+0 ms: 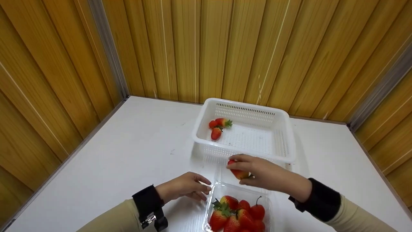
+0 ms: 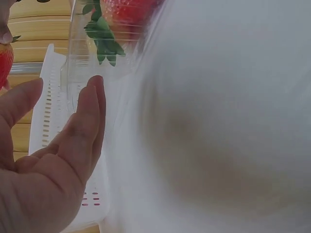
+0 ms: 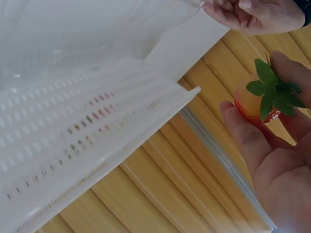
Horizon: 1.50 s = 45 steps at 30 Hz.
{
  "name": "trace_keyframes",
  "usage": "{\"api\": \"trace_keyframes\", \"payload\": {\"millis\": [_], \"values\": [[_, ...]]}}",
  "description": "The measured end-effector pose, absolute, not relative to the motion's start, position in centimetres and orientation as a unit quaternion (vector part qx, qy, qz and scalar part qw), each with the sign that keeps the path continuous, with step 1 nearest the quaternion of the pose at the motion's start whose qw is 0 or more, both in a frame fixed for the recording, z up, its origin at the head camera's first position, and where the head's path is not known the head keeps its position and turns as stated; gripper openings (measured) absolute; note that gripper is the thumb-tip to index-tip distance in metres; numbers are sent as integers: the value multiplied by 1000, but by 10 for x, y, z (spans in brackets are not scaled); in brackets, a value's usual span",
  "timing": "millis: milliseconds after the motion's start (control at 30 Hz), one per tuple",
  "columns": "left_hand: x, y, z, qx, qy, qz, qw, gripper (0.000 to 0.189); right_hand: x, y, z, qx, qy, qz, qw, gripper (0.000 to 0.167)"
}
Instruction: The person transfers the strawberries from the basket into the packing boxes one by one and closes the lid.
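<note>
My right hand [image 1: 262,171] pinches a strawberry [image 1: 238,170] between thumb and fingers, above the gap between the basket and the clear box. In the right wrist view the strawberry [image 3: 262,97] shows its green leaves toward the camera. My left hand [image 1: 186,186], fingers loosely extended, is at the upper left corner of the clear plastic box [image 1: 269,206]. Whether it touches the box I cannot tell. Several strawberries [image 1: 219,220] and a cherry-like red fruit with a stem [image 1: 257,211] lie in that box. Beyond, a white perforated basket [image 1: 244,154] holds strawberries [image 1: 216,132] at its left side.
A white table [image 1: 145,135] carries both containers, with the basket near its back edge. Yellow wood-patterned panels [image 1: 212,48] enclose the table at the back and sides, with grey metal strips [image 1: 107,48] at the corners.
</note>
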State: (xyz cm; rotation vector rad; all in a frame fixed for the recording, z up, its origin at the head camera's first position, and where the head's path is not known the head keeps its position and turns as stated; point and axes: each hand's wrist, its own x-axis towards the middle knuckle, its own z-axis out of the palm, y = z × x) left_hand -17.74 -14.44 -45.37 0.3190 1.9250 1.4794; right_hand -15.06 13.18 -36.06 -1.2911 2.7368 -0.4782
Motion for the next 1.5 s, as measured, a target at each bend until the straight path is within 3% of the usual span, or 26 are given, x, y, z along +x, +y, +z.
{"api": "trace_keyframes", "payload": {"millis": [300,567,733,1000,1500], "values": [[-168,-141,-462,105,717,580,373,17,-122,113,-393,-476,865,-132,86,44],[-163,-139,-467,105,706,584,387,9,-108,104,-421,-565,818,-100,38,45],[-162,-137,-468,103,701,590,386,4,-107,101,-432,-578,805,-125,53,45],[-163,-136,-472,113,678,612,391,8,-103,99,-438,-585,805,-98,5,48],[-162,-140,-470,127,679,611,385,9,-103,97,-442,-589,798,-120,55,35]]}}
